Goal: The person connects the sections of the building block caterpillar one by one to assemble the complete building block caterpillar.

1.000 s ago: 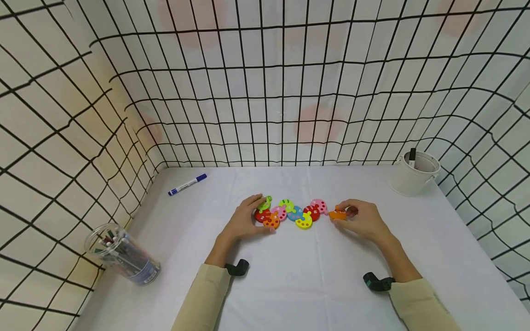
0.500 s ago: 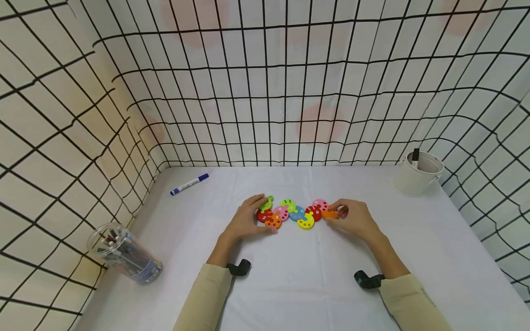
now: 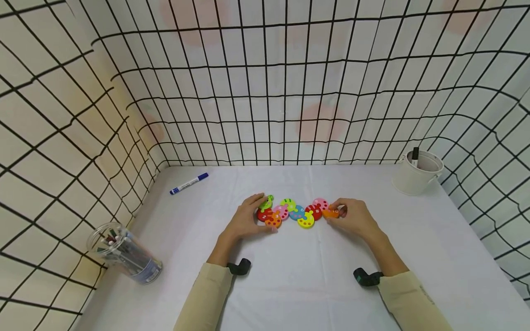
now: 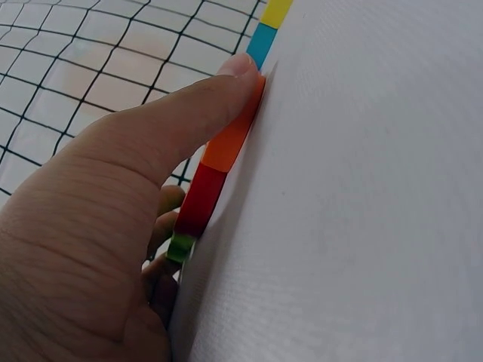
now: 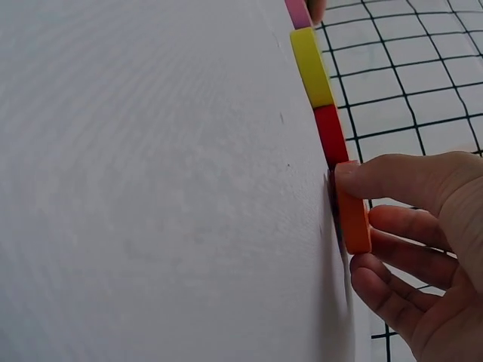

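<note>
A row of joined, numbered caterpillar puzzle pieces [image 3: 296, 212] lies across the middle of the table, with a green head piece [image 3: 268, 202] at its left end. My left hand [image 3: 244, 219] holds that end, fingers at the head and thumb along the edge of the orange spotted piece [image 3: 272, 221]. In the left wrist view, the thumb touches the orange edge [image 4: 230, 139]. My right hand [image 3: 352, 216] pinches another orange puzzle piece [image 5: 352, 215] at the row's right end, against the red piece [image 5: 330, 134]. Whether the two interlock cannot be told. Fingers hide part of it.
A blue-capped marker [image 3: 188, 184] lies at the back left. A clear jar [image 3: 136, 259] of pens stands at the left. At the back right is a white bucket [image 3: 410, 177] with a black-capped pen. Black wire grid [image 3: 283, 96] surrounds the back and sides.
My right hand has carried the orange piece left to the row's right end, where it has stayed over the last half second. My left hand keeps its place on the row.
</note>
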Motion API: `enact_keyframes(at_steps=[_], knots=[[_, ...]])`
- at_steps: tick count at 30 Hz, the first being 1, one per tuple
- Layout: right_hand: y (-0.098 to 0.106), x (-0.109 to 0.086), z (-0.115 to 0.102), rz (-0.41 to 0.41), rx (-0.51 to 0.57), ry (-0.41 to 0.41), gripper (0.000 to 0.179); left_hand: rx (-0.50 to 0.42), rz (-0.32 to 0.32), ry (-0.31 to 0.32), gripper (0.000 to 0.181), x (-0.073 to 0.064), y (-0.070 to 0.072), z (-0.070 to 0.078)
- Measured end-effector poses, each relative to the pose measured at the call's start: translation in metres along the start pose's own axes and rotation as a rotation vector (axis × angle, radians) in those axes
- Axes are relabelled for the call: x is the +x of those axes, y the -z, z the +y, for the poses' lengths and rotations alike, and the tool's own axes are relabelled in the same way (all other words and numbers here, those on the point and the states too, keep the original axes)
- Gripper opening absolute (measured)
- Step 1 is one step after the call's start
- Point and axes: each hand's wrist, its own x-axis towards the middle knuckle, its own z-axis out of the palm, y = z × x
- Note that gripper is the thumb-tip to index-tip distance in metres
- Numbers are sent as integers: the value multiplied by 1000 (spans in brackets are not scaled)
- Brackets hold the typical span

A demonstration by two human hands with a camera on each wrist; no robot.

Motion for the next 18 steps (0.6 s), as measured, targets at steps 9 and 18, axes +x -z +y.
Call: enact_keyframes(at_steps=[9, 18], knots=[[-1, -3, 4, -19, -18, -16, 29, 4, -16, -10, 100, 0, -2, 1], [2, -5, 4, -35, -8, -17, 36, 8, -15, -11, 98, 0, -1, 2]])
